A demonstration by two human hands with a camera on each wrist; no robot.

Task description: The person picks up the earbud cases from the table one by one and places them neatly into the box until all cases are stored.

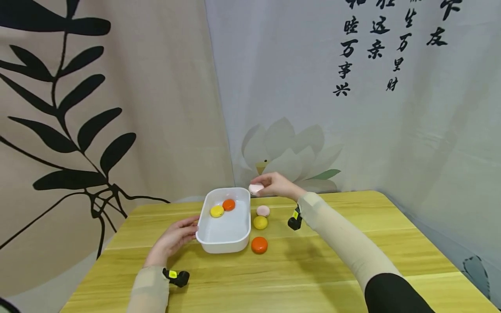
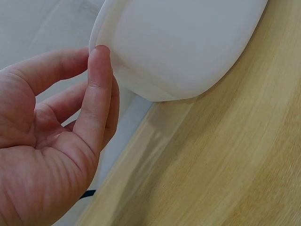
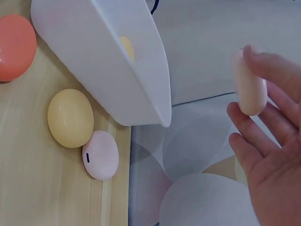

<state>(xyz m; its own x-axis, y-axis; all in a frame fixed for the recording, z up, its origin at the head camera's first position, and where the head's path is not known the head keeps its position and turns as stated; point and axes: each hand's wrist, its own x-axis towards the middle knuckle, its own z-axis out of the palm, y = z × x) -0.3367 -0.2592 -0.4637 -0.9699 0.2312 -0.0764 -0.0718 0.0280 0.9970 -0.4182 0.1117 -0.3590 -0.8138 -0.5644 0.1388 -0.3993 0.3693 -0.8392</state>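
A white plastic bin [image 1: 221, 226] lies on the table, with a yellow round piece [image 1: 217, 211] and an orange round piece [image 1: 228, 204] inside. My left hand [image 1: 178, 239] holds the bin's left side; in the left wrist view, fingers and thumb pinch its rim [image 2: 108, 23]. Beside the bin's far right corner, my right hand [image 1: 277, 185] pinches a pale pink, smooth round piece [image 3: 249, 84] off the table. Right of the bin lie another pale pink piece [image 3: 100, 155] with a small dark slot, a yellow piece [image 3: 70, 117] and an orange piece [image 3: 16, 47].
The wooden table [image 1: 313, 269] ends at a far edge just behind the bin. A printed cloth [image 1: 176, 108] with leaves, a lotus and dark characters hangs behind it. Small black cameras sit on both wrists.
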